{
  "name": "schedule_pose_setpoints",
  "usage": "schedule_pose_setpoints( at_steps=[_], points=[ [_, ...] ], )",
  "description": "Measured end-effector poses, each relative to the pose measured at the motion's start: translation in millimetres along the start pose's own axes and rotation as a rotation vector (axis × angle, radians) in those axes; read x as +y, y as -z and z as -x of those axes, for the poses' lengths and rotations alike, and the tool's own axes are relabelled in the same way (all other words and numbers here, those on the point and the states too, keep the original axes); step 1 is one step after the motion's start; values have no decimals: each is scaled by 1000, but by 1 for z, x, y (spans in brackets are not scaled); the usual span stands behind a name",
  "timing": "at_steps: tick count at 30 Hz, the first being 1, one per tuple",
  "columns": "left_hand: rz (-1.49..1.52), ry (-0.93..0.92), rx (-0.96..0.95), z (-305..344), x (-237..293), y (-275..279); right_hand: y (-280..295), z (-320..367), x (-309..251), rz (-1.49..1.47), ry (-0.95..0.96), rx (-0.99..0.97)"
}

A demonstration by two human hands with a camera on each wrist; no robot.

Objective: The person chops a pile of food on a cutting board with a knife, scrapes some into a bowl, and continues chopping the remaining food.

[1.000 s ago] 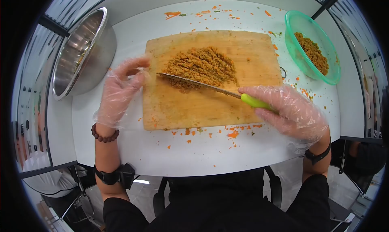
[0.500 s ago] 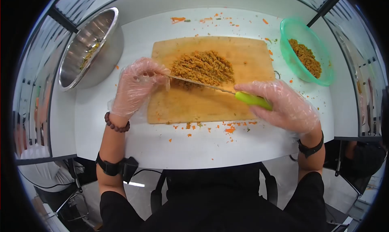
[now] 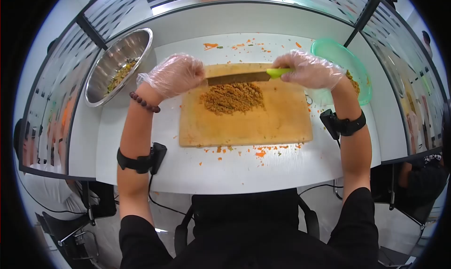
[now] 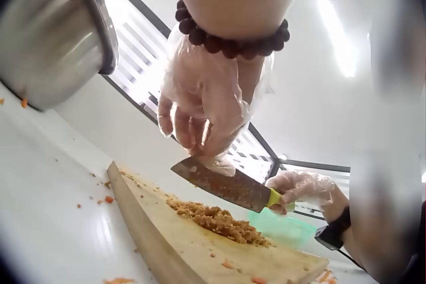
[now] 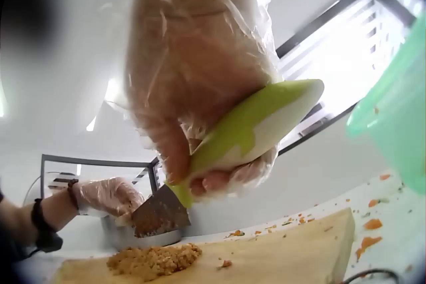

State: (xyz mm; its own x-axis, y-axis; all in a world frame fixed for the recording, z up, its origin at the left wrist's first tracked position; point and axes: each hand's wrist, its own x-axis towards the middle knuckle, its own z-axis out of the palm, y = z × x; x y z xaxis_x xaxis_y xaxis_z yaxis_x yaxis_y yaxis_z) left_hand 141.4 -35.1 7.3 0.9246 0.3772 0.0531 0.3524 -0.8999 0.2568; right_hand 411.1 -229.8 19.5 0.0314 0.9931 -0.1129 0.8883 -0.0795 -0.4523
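A kitchen knife (image 3: 237, 78) with a green and white handle is held level above the far side of a pile of orange-brown minced food (image 3: 232, 98). My gloved right hand (image 3: 310, 70) grips the handle (image 5: 249, 127). At the blade's other end, my gloved left hand (image 3: 177, 75) has its curled fingers at the top edge near the tip, pinching it. Bits of food cling to the flat of the blade (image 4: 223, 184). The pile lies on a wooden cutting board (image 3: 244, 128), under the blade in both wrist views.
A steel bowl (image 3: 102, 78) holding chopped bits stands at the left, and a green plastic bowl (image 3: 324, 48) with more mince at the right. Orange scraps (image 3: 260, 154) are scattered around the board on the white table (image 3: 225, 175). Low partitions (image 3: 253, 16) enclose it.
Both hands have lifted the knife and carried it away from the body, from across the pile to beyond it. The left hand has come from beside the board to the blade's tip.
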Motion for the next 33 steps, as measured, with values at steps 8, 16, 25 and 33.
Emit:
schedule_pose_setpoints(
  at_steps=[8, 16, 25, 33],
  points=[
    [165, 62, -121, -7, 7, -6, -15, -9, 12, -15, 62, -18],
    [217, 19, -180, -4, 9, -9, -28, -20, 8, -181, -104, -191],
    [82, 26, -76, -8, -1, -18, -39, -29, 12, -242, -111, -98],
    [-57, -44, 4, -4, 5, -22, -31, -26, 7, -253, -126, -146]
  ],
)
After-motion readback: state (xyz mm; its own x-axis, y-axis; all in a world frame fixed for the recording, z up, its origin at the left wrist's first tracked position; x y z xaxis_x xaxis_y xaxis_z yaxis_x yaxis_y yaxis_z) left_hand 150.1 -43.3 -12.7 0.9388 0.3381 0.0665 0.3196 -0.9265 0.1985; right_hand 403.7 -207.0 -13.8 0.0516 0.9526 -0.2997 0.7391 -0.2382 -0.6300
